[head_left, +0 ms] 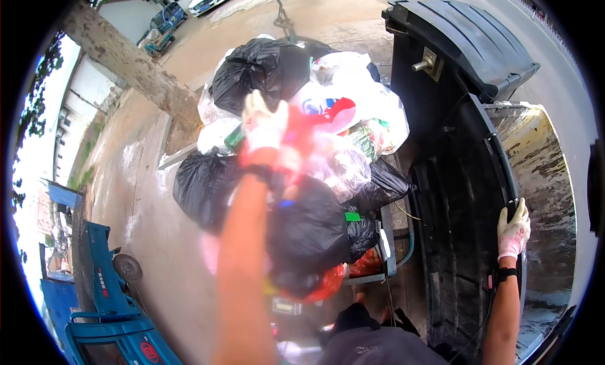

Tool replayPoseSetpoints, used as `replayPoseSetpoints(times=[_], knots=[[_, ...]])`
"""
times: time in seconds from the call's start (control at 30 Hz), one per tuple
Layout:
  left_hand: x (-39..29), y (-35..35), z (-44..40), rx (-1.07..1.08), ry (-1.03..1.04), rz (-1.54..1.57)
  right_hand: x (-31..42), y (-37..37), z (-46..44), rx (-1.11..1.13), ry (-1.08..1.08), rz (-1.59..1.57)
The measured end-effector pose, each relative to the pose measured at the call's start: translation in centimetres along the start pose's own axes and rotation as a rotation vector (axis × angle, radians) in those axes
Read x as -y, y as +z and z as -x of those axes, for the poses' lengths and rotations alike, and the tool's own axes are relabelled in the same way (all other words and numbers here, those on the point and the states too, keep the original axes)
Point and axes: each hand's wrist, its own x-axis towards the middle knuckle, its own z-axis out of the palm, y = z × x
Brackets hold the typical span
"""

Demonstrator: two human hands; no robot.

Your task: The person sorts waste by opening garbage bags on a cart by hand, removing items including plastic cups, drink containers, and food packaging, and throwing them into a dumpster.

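Note:
My left hand, in a white glove, is smeared by motion over a heap of full garbage bags. A red bag, also blurred, is right beside it; whether the fingers hold it I cannot tell. Behind the hand sits a black garbage bag, with white plastic bags to its right. Another black bag is below my left wrist. At the right, my gloved right hand is closed on the edge of a large black garbage bin, whose dark inside shows.
The bags are piled on a cart with a blue metal frame. A second black bin stands at the far right. A tree trunk rises at the left, and a blue three-wheeled vehicle is parked at the lower left.

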Motion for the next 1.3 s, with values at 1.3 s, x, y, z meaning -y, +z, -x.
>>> replayPoseSetpoints(times=[1.3], knots=[[-7.1, -12.1, 19.7, 0.161, 0.221, 0.774, -0.6, 0.2, 0.1, -0.062, -0.078, -0.061]])
